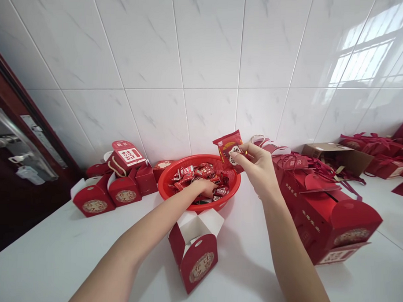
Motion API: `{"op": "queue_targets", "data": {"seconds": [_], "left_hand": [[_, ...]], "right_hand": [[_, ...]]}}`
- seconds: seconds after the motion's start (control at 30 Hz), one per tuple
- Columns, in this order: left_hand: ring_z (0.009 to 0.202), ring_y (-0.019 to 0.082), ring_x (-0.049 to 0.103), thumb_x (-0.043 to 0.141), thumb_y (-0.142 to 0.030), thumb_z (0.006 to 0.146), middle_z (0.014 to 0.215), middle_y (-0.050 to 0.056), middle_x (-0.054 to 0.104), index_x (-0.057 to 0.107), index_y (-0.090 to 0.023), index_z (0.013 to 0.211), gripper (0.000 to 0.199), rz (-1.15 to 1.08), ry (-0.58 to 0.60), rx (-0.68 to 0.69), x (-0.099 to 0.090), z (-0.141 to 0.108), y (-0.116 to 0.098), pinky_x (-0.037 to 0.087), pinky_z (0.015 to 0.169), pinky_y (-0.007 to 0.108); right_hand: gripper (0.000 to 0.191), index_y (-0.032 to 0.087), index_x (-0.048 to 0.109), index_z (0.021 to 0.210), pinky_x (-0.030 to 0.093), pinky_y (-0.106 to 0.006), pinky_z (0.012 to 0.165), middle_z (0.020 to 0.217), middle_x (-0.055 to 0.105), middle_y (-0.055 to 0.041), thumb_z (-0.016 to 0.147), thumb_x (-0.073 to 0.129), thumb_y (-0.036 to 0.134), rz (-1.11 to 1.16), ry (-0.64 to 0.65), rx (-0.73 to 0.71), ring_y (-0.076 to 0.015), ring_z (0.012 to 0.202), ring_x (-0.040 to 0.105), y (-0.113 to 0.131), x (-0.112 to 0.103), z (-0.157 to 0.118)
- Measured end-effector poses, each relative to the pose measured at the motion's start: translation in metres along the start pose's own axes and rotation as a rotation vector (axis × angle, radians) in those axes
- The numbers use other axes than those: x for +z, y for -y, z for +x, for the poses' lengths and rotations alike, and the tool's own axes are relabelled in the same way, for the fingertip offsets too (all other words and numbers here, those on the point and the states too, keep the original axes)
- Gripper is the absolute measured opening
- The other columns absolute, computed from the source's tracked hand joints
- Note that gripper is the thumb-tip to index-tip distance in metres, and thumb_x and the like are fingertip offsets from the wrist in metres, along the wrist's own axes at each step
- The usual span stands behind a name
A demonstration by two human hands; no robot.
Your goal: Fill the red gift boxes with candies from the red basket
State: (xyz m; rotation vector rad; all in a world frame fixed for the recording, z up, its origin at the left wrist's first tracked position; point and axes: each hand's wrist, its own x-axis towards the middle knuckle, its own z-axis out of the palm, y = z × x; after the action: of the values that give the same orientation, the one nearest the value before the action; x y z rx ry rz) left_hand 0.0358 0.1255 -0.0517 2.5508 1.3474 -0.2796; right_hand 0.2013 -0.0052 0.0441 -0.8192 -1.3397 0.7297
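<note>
white table (243, 267), tiled wall (212, 45); right hand (257, 164) pinches packet (227, 145); left hand (205, 187) in basket (165, 193), its fingers' state unclear.

The basket (233, 187) near the counter's back edge looks like smooth red plastic, perforated and slightly shiny. The wrapped sweets (205, 169) inside have crinkled, glossy film wrappers, as does the larger packet (228, 147) in the right hand (255, 164). The open box (197, 261) is smooth card, satin red outside and matt white inside. Toward the right edge, the carton (356, 159) is dull brown cardboard, and the ribbons (374, 137) look like cloth. The wall tiles (212, 45) are glossy and reflective; the counter (118, 254) is smooth, with a soft sheen. At left, the door handle (10, 131) is shiny metal.
</note>
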Motion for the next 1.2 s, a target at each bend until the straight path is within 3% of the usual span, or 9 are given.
{"op": "queue_targets", "data": {"seconds": [0.1, 0.23, 0.33, 0.5, 0.67, 0.87, 1.0, 1.07, 1.2], "left_hand": [[0.106, 0.023, 0.065, 0.062, -0.038, 0.097, 0.124, 0.009, 0.064, 0.063, -0.017, 0.122, 0.033, 0.012, 0.105, -0.066, -0.001, 0.0, -0.001, 0.058, 0.089, 0.043], [0.089, 0.027, 0.07, 0.076, -0.022, 0.077, 0.095, 0.008, 0.074, 0.073, -0.017, 0.094, 0.018, -0.025, 0.107, -0.075, -0.007, -0.006, -0.001, 0.056, 0.079, 0.039], [0.087, 0.028, 0.07, 0.073, -0.017, 0.069, 0.09, 0.006, 0.076, 0.074, -0.02, 0.087, 0.018, -0.125, 0.016, -0.021, -0.015, -0.014, 0.003, 0.053, 0.077, 0.034], [0.106, 0.023, 0.065, 0.061, -0.037, 0.085, 0.12, 0.007, 0.07, 0.066, -0.02, 0.121, 0.04, -0.342, -0.216, 0.076, -0.028, -0.035, 0.014, 0.051, 0.088, 0.031], [0.079, 0.018, 0.063, 0.071, -0.047, 0.08, 0.086, 0.001, 0.068, 0.055, -0.02, 0.141, 0.068, -0.81, -0.389, 0.13, -0.025, -0.068, 0.018, 0.051, 0.073, 0.031], [0.087, 0.021, 0.066, 0.081, -0.059, 0.067, 0.091, 0.005, 0.074, 0.074, -0.018, 0.093, 0.049, -1.086, -0.525, 0.119, -0.009, -0.098, 0.012, 0.055, 0.083, 0.035], [0.084, 0.02, 0.067, 0.081, -0.061, 0.067, 0.087, 0.003, 0.074, 0.073, -0.019, 0.085, 0.046, -1.151, -0.639, 0.136, -0.009, -0.119, 0.004, 0.056, 0.082, 0.034], [0.083, 0.02, 0.068, 0.079, -0.059, 0.07, 0.088, 0.003, 0.074, 0.074, -0.019, 0.087, 0.043, -1.149, -0.632, 0.169, -0.013, -0.134, 0.001, 0.056, 0.079, 0.033], [0.086, 0.022, 0.069, 0.076, -0.05, 0.076, 0.09, 0.005, 0.075, 0.076, -0.02, 0.098, 0.038, -0.949, -0.393, 0.229, -0.021, -0.166, -0.002, 0.055, 0.079, 0.033]], "right_hand": [[0.023, 0.019, 0.065, 0.075, 0.045, -0.026, 0.054, 0.076, 0.064, -0.0022, 0.076, 0.074, 0.041, -0.002, 0.014, 0.018, -0.0155, 0.068, 0.057, -0.002, -0.001, 0.001], [0.024, 0.019, 0.065, 0.076, 0.045, -0.026, 0.055, 0.076, 0.065, -0.0023, 0.076, 0.074, 0.041, 0.001, 0.019, 0.026, -0.0156, 0.068, 0.057, -0.003, -0.003, 0.003], [0.024, 0.019, 0.065, 0.076, 0.045, -0.026, 0.055, 0.076, 0.064, -0.0024, 0.076, 0.075, 0.041, 0.009, 0.016, 0.031, -0.0156, 0.068, 0.057, -0.002, -0.004, 0.003], [0.026, 0.019, 0.064, 0.076, 0.048, -0.027, 0.058, 0.08, 0.066, -0.0032, 0.077, 0.074, 0.043, 0.018, 0.013, 0.02, -0.0162, 0.071, 0.058, -0.001, -0.008, 0.002], [0.025, 0.019, 0.065, 0.076, 0.048, -0.027, 0.059, 0.077, 0.065, -0.0025, 0.077, 0.074, 0.043, -0.015, 0.036, 0.037, -0.016, 0.069, 0.058, -0.005, -0.006, 0.004], [0.026, 0.019, 0.065, 0.075, 0.048, -0.028, 0.061, 0.071, 0.061, -0.001, 0.077, 0.075, 0.043, -0.054, 0.132, 0.043, -0.0152, 0.065, 0.056, -0.012, 0.004, 0.002], [0.027, 0.019, 0.065, 0.075, 0.048, -0.028, 0.062, 0.072, 0.062, -0.0009, 0.081, 0.073, 0.045, -0.079, 0.212, 0.026, -0.0157, 0.067, 0.057, -0.011, 0.008, -0.001], [0.028, 0.019, 0.066, 0.076, 0.048, -0.029, 0.063, 0.073, 0.063, -0.0013, 0.081, 0.073, 0.046, -0.093, 0.238, 0.021, -0.0162, 0.067, 0.057, -0.009, 0.009, -0.004], [0.029, 0.018, 0.067, 0.075, 0.046, -0.028, 0.06, 0.072, 0.063, -0.0018, 0.08, 0.074, 0.046, -0.129, 0.26, 0.011, -0.0164, 0.065, 0.057, -0.004, 0.014, -0.01]]}}
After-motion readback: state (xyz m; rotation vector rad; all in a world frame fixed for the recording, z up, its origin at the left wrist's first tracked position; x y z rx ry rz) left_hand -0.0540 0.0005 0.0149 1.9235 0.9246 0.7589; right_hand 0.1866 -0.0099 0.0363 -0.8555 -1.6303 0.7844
